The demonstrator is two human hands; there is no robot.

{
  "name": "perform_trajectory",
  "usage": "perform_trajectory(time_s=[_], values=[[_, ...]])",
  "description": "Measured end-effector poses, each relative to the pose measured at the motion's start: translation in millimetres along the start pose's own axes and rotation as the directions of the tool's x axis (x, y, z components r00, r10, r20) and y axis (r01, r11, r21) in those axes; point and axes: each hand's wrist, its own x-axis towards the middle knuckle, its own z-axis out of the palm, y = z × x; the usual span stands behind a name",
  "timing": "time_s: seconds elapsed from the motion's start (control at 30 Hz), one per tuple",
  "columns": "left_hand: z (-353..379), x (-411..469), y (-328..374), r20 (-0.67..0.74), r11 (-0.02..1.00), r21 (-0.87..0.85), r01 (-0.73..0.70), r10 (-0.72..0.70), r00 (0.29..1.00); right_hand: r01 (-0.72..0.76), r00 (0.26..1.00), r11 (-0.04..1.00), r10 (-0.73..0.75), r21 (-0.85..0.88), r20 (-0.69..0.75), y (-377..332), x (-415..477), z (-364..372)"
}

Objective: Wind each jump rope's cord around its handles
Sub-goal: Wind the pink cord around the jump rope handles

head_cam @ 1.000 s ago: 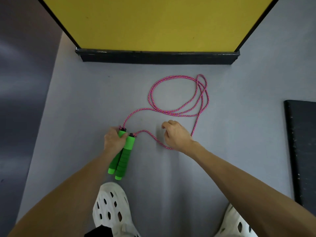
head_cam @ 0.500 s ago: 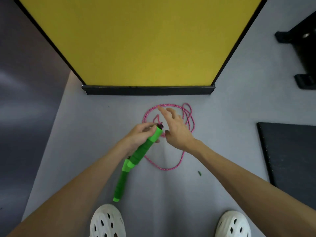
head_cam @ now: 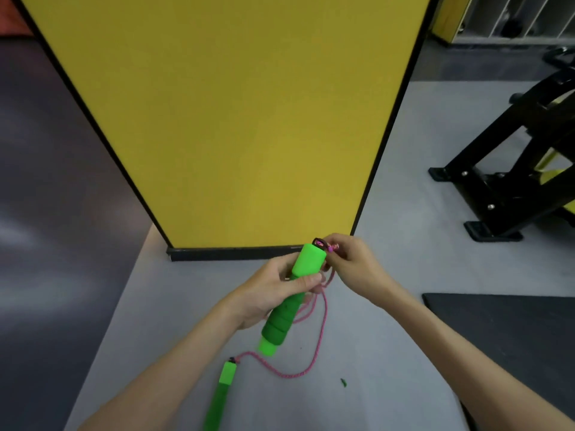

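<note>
Green handle (head_cam: 308,261) gripped by left hand (head_cam: 270,293), pink cord (head_cam: 323,325) pinched in fingers (head_cam: 337,245) of right hand (head_cam: 354,265)

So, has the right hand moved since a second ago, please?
Yes: the right hand rose from the floor to the held handle's top, nearer the panel's black base.

Mount: wide-angle camera on the person's head.
Facing: forward and down, onto smooth grey floor (head_cam: 395,231) before a tall flat yellow panel (head_cam: 236,119).
Nearness: close above left hand (head_cam: 273,290) and right hand (head_cam: 351,265), forearms entering from the bottom edge.
</note>
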Motion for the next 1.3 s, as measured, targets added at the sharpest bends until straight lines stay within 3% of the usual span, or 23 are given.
perform_trajectory(time_s=[0.13, 0.27, 0.47, 0.63, 1.03, 1.13, 1.2, 1.3], values=[[17, -21, 12, -0.028, 0.987, -0.155, -0.051, 0.047, 0.998, 0.003, 0.999, 0.989, 0.002, 0.147, -0.039, -18, -23, -1], [20, -22, 13, -0.165, 0.987, -0.106, -0.12, 0.102, 0.981, 0.012, 1.0, 0.978, -0.006, 0.21, -0.027, -22, -38, 6], [16, -17, 9, -0.215, 0.993, -0.002, -0.12, 0.116, 0.97, 0.05, 0.998, 0.993, -0.053, 0.111, 0.023, -21, -45, 16], [15, -14, 19, -0.265, 0.958, -0.205, -0.198, 0.141, 0.954, 0.066, 0.997, 0.995, -0.069, 0.073, 0.038, -29, -48, 17], [12, -10, 22, -0.363, 0.972, -0.104, -0.212, 0.162, 0.918, 0.021, 0.993, 0.999, -0.016, -0.045, 0.12, -34, -53, 11], [4, -9, 26, -0.421, 0.961, -0.156, -0.227, 0.143, 0.896, 0.0, 0.961, 0.979, 0.056, -0.203, 0.27, -28, -53, 11], [0, -10, 29, -0.422, 0.956, -0.17, -0.238, 0.148, 0.894, 0.031, 0.954, 0.954, 0.061, -0.298, 0.295, -26, -53, 13], [1, -13, 30, -0.382, 0.966, -0.159, -0.206, 0.132, 0.915, 0.025, 0.965, 0.98, 0.027, -0.196, 0.259, -33, -52, 12]])
